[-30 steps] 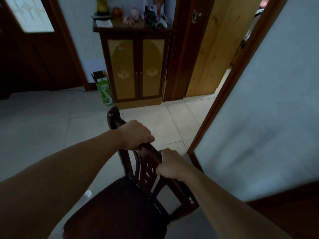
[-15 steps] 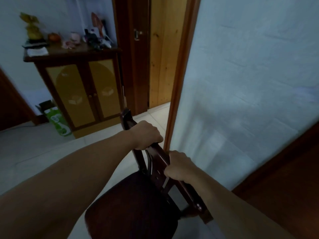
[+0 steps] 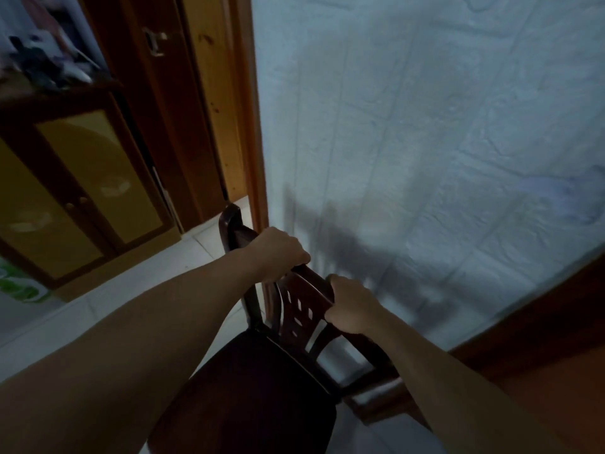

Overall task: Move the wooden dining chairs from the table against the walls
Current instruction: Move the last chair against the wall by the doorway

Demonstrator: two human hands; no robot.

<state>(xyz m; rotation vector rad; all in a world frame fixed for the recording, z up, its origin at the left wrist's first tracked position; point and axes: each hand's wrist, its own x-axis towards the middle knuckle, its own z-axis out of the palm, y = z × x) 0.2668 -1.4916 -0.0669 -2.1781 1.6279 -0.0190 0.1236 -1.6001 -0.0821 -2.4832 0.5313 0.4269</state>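
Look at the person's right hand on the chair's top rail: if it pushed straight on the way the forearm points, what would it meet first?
Probably the pale textured wall just beyond the right hand and the dark wooden dining chair; the gap is unclear.

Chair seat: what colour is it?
The seat looks very dark, near black, under a dark reddish-brown wooden frame. Head view, the only one.
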